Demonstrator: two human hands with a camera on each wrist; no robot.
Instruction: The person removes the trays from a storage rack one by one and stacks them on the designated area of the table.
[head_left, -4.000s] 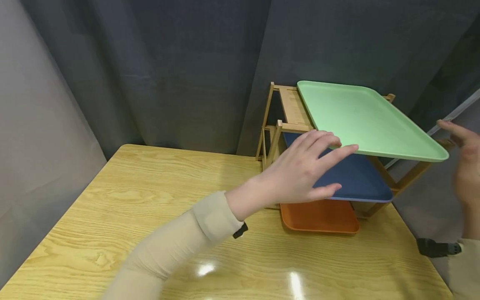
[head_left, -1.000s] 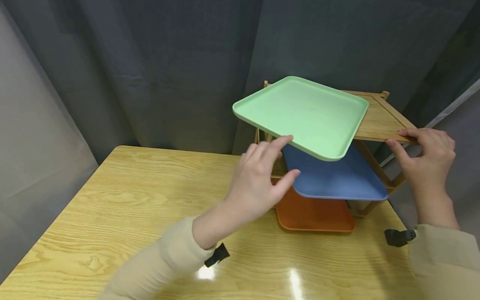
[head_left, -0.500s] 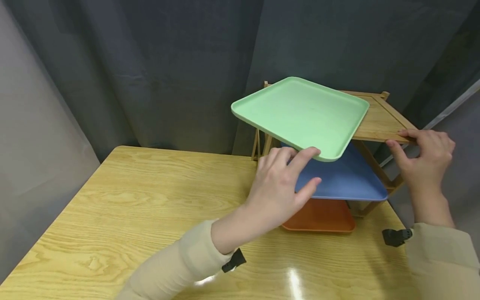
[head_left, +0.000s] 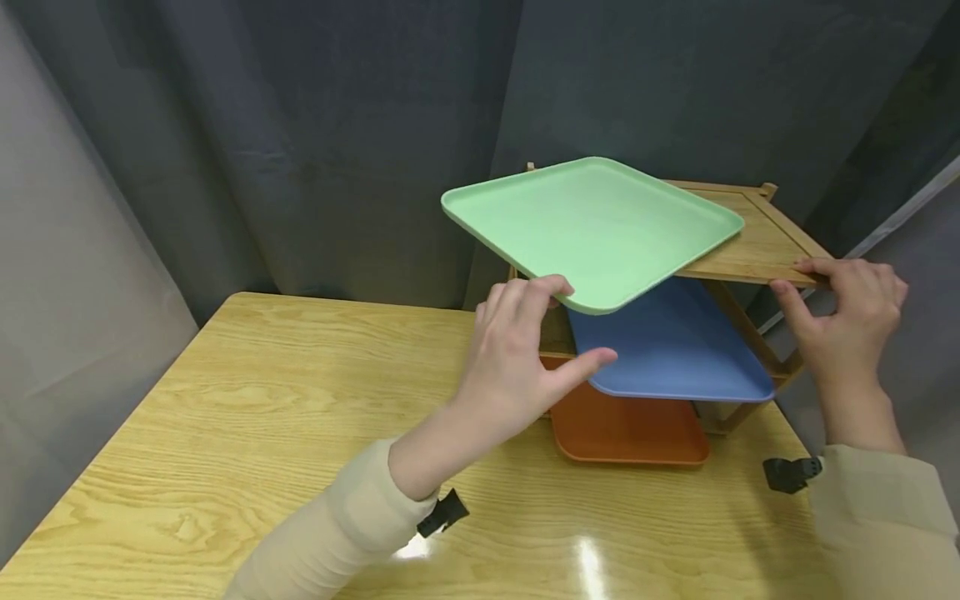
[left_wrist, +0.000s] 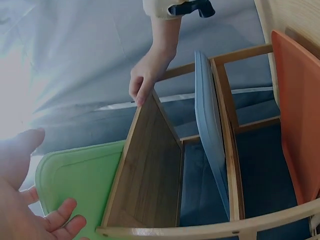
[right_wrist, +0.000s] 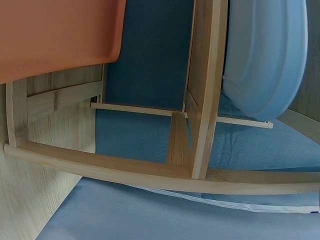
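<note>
Now left hand (head_left: 517,358) touching green tray (head_left: 592,225) edge

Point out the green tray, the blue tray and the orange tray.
green tray (head_left: 600,225), head view, middle of its top face
blue tray (head_left: 675,342), head view, middle of its visible top face
orange tray (head_left: 630,429), head view, its visible front part
</note>
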